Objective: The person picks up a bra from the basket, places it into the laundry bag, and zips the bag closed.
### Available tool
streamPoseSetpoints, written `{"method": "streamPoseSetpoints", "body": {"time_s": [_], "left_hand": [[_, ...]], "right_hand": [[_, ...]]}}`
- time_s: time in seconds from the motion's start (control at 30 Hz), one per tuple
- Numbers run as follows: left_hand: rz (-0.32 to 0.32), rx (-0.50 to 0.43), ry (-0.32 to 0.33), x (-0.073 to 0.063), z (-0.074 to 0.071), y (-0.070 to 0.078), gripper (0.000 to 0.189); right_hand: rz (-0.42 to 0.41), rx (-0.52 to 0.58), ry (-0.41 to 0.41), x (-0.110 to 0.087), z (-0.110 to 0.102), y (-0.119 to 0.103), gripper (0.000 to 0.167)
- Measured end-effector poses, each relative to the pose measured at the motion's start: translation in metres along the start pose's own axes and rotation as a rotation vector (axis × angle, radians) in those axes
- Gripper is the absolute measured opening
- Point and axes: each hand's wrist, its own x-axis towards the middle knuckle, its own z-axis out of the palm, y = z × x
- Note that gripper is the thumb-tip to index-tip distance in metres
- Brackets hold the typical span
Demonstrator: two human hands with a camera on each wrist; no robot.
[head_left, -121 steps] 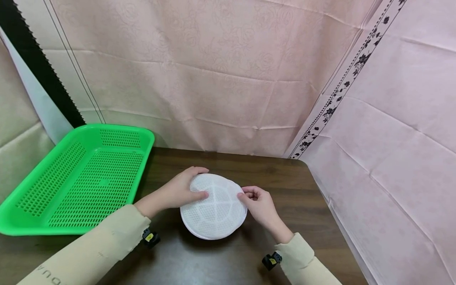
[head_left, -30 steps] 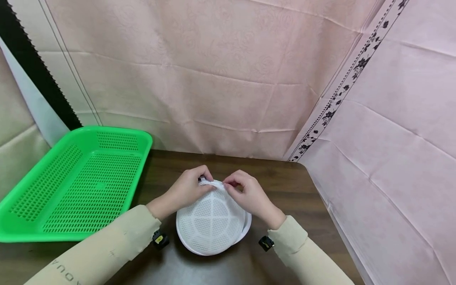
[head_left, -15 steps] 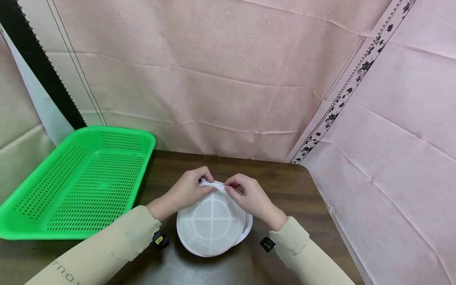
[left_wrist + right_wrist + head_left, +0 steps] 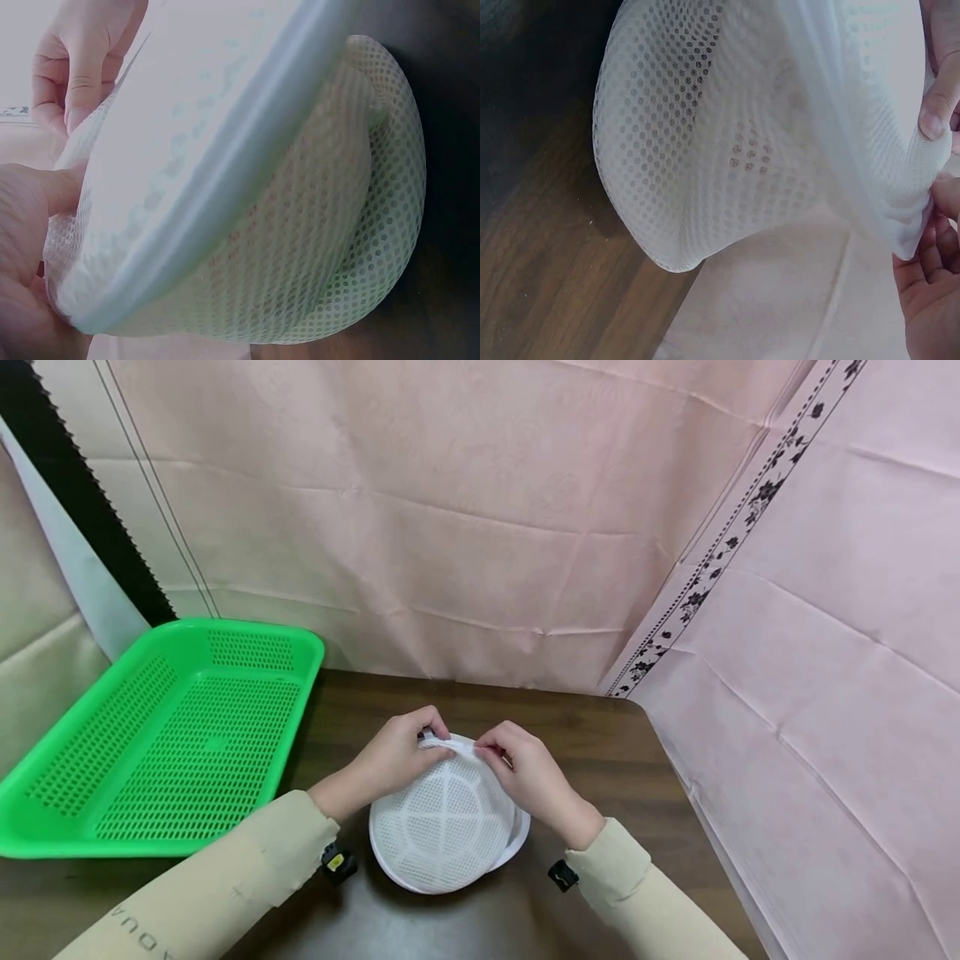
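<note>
A round white mesh laundry bag (image 4: 442, 835) is held up over the table in the head view, its broad face tilted towards me. My left hand (image 4: 392, 758) pinches its far rim between thumb and fingers. A little to the right, my right hand (image 4: 531, 770) pinches the same rim with thumb and fingertips. Up close in the left wrist view, the bag (image 4: 300, 232) shows a smooth pale band across its mesh. Its soft mesh side (image 4: 660, 142) bulges in the right wrist view. Whether anything lies inside cannot be made out.
A large green plastic basket (image 4: 311, 652) with slotted sides stands at the left on the dark wooden table (image 4: 592, 735). Pale patterned cloth (image 4: 465, 527) hangs behind the table and along its right side. Each wrist carries a small black camera (image 4: 562, 875).
Four seconds ago my left hand lay over the bag's face and my right held its right edge. Both hands now meet at the far rim. Over the last second they have hardly moved.
</note>
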Motion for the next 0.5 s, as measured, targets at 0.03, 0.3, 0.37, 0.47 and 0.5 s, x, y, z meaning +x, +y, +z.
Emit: {"method": "streamPoseSetpoints", "body": {"time_s": [0.03,0.3,0.37,0.47,0.5], "left_hand": [[-0.006,-0.001,-0.009,-0.0001,-0.0002,0.0002,0.022],[-0.035,-0.002,-0.079,0.0023,0.0006,0.0021,0.017],[-0.033,0.012,-0.095,0.0032,0.0014,0.0022,0.017],[-0.010,0.029,-0.106,0.0037,0.0016,0.0025,0.014],[-0.002,0.034,-0.104,0.0037,0.0015,0.0021,0.013]], "right_hand": [[0.013,0.011,0.002,0.0000,0.0000,-0.0004,0.008],[-0.003,0.064,0.026,0.0003,-0.0003,-0.0040,0.006],[-0.035,0.051,0.035,0.0001,0.0002,-0.0040,0.005],[-0.064,0.023,0.045,0.0005,0.0011,-0.0035,0.005],[-0.070,0.014,0.047,0.0007,0.0015,-0.0032,0.004]]}}
